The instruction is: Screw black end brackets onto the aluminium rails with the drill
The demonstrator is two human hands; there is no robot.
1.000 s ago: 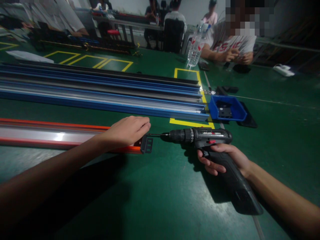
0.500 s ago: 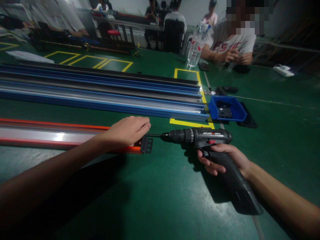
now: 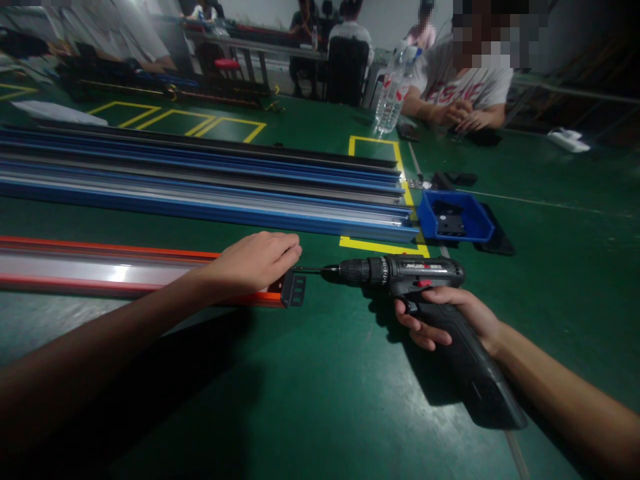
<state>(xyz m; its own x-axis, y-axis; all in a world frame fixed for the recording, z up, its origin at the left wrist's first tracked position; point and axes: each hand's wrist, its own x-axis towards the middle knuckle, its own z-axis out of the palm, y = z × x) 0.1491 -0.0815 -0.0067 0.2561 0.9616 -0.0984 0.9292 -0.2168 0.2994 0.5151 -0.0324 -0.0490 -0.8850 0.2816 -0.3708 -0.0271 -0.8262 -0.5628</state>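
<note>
A long orange-edged metal profile (image 3: 125,273) lies on the green surface, running in from the left edge. My left hand (image 3: 263,260) is closed over its right end, with the fingertips hidden behind. A black slotted end bracket (image 3: 294,290) sits at that end, just under the hand. In my right hand (image 3: 430,317) is a black cordless drill (image 3: 425,270), gripped by its handle with a finger at the trigger. The drill lies level, and its long bit (image 3: 313,270) points left to the bracket end beside my left fingers. The hand hides where the tip meets the end.
Several blue and black profiles (image 3: 240,200) lie side by side beyond the orange one. Past their right ends stands a blue bin (image 3: 480,233) with black parts inside. Clear bottles (image 3: 393,97) stand farther back, near a seated person (image 3: 465,93) whose hands rest on the table.
My hands, the drill and the orange profile look unmoved. Across the table, the seated person's hands have shifted slightly.
</note>
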